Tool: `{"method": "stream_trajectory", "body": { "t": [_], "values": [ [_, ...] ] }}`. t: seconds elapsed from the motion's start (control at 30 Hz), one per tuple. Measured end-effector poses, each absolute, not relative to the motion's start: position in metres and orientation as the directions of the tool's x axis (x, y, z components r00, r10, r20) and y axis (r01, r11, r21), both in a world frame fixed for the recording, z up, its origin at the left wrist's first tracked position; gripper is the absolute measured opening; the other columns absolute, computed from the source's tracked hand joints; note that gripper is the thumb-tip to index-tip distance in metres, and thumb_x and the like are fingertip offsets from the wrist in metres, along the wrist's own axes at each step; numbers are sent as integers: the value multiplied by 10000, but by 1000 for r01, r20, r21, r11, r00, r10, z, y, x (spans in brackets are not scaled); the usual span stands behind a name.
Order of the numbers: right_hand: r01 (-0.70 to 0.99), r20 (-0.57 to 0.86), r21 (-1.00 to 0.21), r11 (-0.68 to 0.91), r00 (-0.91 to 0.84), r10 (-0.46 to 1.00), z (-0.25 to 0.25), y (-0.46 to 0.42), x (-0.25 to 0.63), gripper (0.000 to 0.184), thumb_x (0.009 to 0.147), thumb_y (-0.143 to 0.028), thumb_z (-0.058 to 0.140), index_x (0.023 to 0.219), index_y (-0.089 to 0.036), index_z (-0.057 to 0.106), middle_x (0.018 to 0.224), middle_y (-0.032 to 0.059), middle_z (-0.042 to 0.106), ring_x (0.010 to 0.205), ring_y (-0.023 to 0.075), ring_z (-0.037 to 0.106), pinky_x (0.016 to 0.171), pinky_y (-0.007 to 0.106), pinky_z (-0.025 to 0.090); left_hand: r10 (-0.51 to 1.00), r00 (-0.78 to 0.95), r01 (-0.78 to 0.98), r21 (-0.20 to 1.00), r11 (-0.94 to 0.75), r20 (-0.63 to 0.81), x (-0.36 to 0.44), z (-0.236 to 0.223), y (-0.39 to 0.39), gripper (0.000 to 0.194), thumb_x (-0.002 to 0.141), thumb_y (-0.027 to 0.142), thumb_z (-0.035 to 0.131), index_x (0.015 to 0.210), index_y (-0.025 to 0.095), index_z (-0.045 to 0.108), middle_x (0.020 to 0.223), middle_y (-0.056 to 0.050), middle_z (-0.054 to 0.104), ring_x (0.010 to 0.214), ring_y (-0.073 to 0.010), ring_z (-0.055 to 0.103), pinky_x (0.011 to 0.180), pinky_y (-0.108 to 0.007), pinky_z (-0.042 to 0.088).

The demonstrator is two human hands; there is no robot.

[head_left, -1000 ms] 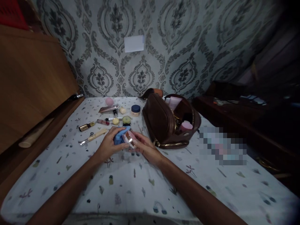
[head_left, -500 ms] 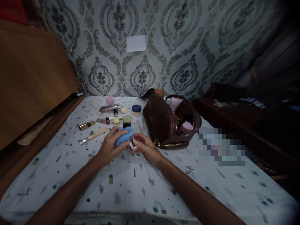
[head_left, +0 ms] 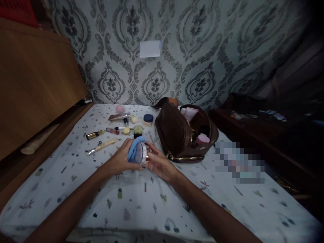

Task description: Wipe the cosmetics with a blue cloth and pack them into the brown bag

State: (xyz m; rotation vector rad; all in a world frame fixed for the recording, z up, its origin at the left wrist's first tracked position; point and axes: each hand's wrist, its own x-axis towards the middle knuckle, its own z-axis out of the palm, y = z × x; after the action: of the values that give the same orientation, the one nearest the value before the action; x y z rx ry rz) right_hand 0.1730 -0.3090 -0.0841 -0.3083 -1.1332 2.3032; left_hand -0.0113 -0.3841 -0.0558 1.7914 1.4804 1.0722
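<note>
In front of the brown bag, my two hands meet over the table. My left hand (head_left: pixel 121 160) is wrapped round a blue cloth (head_left: pixel 132 151), pressing it against a small round cosmetic jar (head_left: pixel 144 153) with a clear rim and a gold-coloured side. My right hand (head_left: pixel 160 166) grips that jar from the right, fingers round its gold side. The jar is tipped over, its pale greyish round face turned left toward the cloth. Just beyond the hands lie a green round container (head_left: pixel 138 130) and a yellow round item (head_left: pixel 126 130).
An open brown leather bag (head_left: pixel 173 130) holds a pink-lidded container (head_left: pixel 203 139) and a pale tube (head_left: pixel 191 113). Farther left lie a blue-lidded jar (head_left: pixel 148 119), a pink sponge (head_left: pixel 119 109), a gold-and-black tube (head_left: pixel 95 134) and a slim brush-like item (head_left: pixel 102 146). A wooden cabinet (head_left: pixel 37 81) borders the left.
The jar has turned so its round face and clear rim now show. My left hand has opened wider round it with the cloth. The view has shifted slightly.
</note>
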Motion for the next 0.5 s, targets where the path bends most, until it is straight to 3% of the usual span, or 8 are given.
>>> {"method": "stream_trajectory", "body": {
  "t": [0.27,0.37,0.5],
  "values": [
    [-341,63,-828,-445,-845,531,-77,-310,174,732,792,-439,742,1447,-411,417,1365,28,594,1020,190,669,863,382,540,992,6,536,836,-113,130,-10,-51,-385,706,607,499,856,1162,196,542,1062,-41,582,1002,-266,579,865,-380,480],
    [-319,68,-848,-423,-857,511,-76,-308,174,785,801,-463,742,1485,-420,359,1349,31,607,1019,194,675,867,388,544,989,-12,508,853,-123,150,-10,-51,-384,717,589,477,865,1175,200,557,1090,-48,608,1020,-277,588,880,-381,475],
    [-303,93,-896,-323,-842,531,-79,-303,175,706,818,-477,726,1456,-384,438,1345,39,608,1035,207,671,841,366,553,987,-24,478,869,-129,160,-12,-51,-382,737,583,433,861,1219,201,569,1132,-59,625,1050,-286,589,882,-369,471]
  ]
}}
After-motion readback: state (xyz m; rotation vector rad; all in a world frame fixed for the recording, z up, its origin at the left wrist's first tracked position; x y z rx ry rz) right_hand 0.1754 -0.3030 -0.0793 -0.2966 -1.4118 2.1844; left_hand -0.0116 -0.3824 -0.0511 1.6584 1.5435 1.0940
